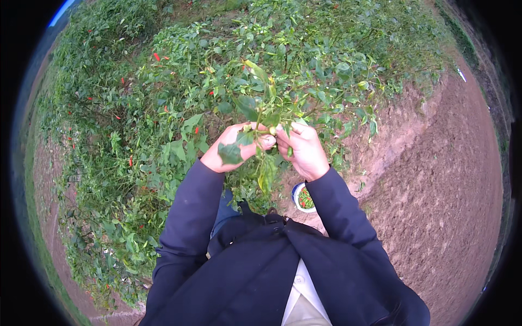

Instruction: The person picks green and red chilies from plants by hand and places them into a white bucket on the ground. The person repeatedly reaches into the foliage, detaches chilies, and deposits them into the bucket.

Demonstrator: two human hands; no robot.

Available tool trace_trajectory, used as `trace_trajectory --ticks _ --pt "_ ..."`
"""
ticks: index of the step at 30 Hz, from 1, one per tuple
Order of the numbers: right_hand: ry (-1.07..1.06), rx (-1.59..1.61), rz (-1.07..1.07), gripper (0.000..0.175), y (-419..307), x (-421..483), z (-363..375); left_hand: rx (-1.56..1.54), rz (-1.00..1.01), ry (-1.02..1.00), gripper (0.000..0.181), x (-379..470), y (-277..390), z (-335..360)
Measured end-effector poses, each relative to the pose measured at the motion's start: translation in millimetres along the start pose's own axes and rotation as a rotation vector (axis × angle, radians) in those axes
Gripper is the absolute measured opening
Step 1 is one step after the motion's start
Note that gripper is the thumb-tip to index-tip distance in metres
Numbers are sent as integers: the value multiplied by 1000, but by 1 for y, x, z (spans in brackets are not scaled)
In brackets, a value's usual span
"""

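Both hands meet in front of me at a leafy chili pepper branch (pixel 261 108) with green and yellowing leaves. My left hand (pixel 240 146) grips its stem, thumb and fingers closed around it, with a dark green leaf hanging over the palm. Close beside it, the fingertips of my right hand (pixel 301 148) are pinched together among the leaves. A small green chili (pixel 290 152) shows at the right fingers; whether they hold it or only touch it cannot be told. Below the right wrist, a white and blue bucket (pixel 297 197) holds red and green chilies (pixel 306 199), partly covered by the sleeve.
Dense chili plants (pixel 163 89) with scattered red chilies (pixel 131 161) stand ahead and to the left. Bare brown soil (pixel 440 175) slopes away on the right. A small white object (pixel 461 75) lies at the far right.
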State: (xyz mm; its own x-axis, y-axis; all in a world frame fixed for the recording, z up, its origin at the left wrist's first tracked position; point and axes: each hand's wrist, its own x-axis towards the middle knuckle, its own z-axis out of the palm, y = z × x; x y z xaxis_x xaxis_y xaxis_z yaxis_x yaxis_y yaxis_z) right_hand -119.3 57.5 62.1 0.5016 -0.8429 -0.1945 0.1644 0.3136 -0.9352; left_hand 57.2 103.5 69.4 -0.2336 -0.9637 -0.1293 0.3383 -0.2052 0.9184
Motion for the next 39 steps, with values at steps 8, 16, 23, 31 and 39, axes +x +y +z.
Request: trace_trajectory --ticks 8,16,23,31,39 --pt "-468 734 136 26 -25 -14 -28 3 192 222 40 13 8 -6" --pt "60 28 20 21 25 -48 8 -74 268 326 37 26 -4 18" --pt "250 -530 -389 17 23 -42 19 20 224 326 29 26 -13 33" --pt "376 -945 -684 17 12 -56 -15 875 -140 80 24 15 5 34" --pt "388 814 -244 25 63 -107 -123 707 167 248 16 29 -20 42"
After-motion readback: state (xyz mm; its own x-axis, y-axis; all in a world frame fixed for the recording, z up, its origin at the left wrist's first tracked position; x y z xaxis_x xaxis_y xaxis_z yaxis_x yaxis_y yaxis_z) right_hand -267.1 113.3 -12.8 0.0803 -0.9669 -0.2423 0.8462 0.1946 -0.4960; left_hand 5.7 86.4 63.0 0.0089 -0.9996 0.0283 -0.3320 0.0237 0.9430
